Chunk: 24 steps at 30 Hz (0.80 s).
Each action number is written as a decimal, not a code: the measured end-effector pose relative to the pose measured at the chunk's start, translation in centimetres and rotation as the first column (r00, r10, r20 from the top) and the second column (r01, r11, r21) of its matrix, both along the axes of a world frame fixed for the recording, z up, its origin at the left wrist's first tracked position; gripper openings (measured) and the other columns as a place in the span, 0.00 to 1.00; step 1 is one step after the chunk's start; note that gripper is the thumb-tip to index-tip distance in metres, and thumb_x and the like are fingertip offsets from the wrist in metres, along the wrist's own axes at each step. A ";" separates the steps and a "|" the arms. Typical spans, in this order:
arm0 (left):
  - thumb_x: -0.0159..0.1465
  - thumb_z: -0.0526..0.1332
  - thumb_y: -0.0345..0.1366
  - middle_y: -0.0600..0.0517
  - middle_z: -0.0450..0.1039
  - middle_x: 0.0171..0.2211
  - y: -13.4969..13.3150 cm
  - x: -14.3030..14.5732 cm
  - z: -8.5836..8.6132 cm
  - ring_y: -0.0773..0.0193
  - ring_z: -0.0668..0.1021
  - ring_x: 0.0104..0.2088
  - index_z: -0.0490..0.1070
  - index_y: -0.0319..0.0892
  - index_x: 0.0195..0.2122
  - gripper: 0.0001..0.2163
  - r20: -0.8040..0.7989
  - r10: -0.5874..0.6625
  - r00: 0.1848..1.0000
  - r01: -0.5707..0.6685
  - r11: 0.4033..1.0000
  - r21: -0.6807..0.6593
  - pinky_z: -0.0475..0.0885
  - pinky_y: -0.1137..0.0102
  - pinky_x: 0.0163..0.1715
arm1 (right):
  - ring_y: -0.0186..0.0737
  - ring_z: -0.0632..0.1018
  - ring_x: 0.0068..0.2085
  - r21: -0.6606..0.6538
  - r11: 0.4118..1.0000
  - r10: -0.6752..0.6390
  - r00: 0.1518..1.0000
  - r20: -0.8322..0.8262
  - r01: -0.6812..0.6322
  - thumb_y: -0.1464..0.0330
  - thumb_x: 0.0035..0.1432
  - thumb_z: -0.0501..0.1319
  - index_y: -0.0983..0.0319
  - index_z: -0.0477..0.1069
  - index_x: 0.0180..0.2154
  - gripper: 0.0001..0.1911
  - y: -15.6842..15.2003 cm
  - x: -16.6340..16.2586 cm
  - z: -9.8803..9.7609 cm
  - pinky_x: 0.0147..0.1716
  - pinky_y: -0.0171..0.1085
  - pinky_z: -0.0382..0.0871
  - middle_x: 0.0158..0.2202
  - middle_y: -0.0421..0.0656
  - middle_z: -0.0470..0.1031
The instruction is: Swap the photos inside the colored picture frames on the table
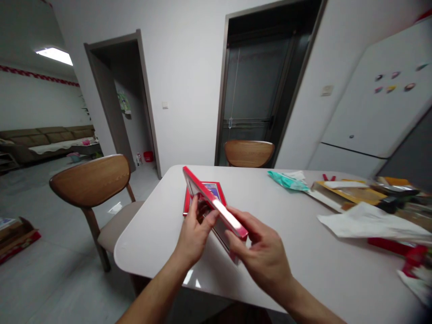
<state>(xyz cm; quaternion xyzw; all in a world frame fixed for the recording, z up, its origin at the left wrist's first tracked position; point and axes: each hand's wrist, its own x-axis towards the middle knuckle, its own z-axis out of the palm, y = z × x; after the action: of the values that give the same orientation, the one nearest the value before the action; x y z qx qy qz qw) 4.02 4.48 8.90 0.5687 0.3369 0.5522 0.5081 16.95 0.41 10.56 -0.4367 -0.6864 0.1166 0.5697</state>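
Both my hands hold a red picture frame tilted on edge above the white table. My left hand grips its left side, fingers curled against the frame's face. On the near right end, my right hand is wrapped around the frame, thumb on the red rim. Behind it, a second red frame with a purple inner part lies flat on the table.
Papers, a yellow envelope, a teal packet and red items clutter the table's right side. A wooden chair stands at the left, another chair at the far side. A white fridge is on the right.
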 end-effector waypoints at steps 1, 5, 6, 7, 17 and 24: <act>0.56 0.56 0.40 0.47 0.66 0.48 -0.8 -0.4 0.5 0.59 0.69 0.47 0.51 0.43 0.54 0.25 0.108 -0.035 0.994 0.041 0.997 -0.058 0.64 0.65 0.46 | 0.38 0.73 0.37 0.079 0.996 0.033 0.993 0.114 -0.043 0.71 0.45 0.57 0.61 0.66 0.42 0.18 -1.0 -0.4 -0.1 0.37 0.36 0.68 0.38 0.44 0.73; 0.59 0.54 0.38 0.47 0.69 0.44 -4.3 -2.5 0.9 0.57 0.72 0.43 0.56 0.43 0.52 0.19 0.322 -0.094 0.942 0.177 0.954 -0.240 0.67 0.64 0.42 | 0.38 0.72 0.32 0.350 0.903 0.106 0.919 0.379 -0.249 0.68 0.51 0.54 0.64 0.63 0.44 0.17 -3.6 -2.1 -2.0 0.29 0.35 0.69 0.32 0.48 0.72; 0.59 0.54 0.37 0.47 0.69 0.44 -5.0 -3.0 0.6 0.57 0.72 0.43 0.56 0.43 0.51 0.19 0.350 -0.101 0.931 0.201 0.943 -0.264 0.67 0.64 0.42 | 0.37 0.72 0.30 0.386 0.883 0.099 0.910 0.402 -0.267 0.66 0.53 0.51 0.65 0.63 0.44 0.17 -4.0 -2.5 -2.6 0.28 0.35 0.68 0.30 0.48 0.72; 0.58 0.54 0.35 0.47 0.70 0.44 -5.7 -3.4 0.1 0.57 0.72 0.43 0.57 0.42 0.51 0.19 0.370 -0.107 0.923 0.224 0.931 -0.288 0.66 0.64 0.42 | 0.37 0.72 0.29 0.397 0.874 0.095 0.899 0.427 -0.280 0.66 0.55 0.49 0.65 0.63 0.44 0.16 -4.4 -2.8 -3.3 0.27 0.34 0.68 0.28 0.47 0.72; 0.51 0.57 0.34 0.43 0.66 0.48 -3.4 -5.8 -7.1 0.55 0.70 0.46 0.51 0.37 0.54 0.29 0.137 0.030 0.990 0.021 0.933 -0.360 0.64 0.63 0.45 | 0.39 0.69 0.29 0.073 0.943 0.202 0.734 0.649 -0.325 0.64 0.45 0.57 0.66 0.63 0.44 0.22 -3.3 -5.1 -10.4 0.26 0.36 0.66 0.30 0.47 0.69; 0.49 0.56 0.30 0.42 0.60 0.52 -1.9 -6.6 -10.2 0.57 0.62 0.53 0.57 0.35 0.51 0.26 -0.658 0.290 0.695 -0.308 0.947 0.092 0.50 0.60 0.54 | 0.39 0.67 0.33 -0.149 0.939 0.317 0.614 0.723 -0.310 0.68 0.45 0.57 0.60 0.67 0.36 0.13 -2.1 -5.8 -12.7 0.31 0.36 0.63 0.32 0.43 0.69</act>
<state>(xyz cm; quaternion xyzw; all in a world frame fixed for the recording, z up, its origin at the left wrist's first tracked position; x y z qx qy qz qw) -2.58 2.60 -1.35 0.6586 0.5896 0.3847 0.2657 11.16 -1.71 -2.10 -0.3220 -0.9220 0.0312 0.2128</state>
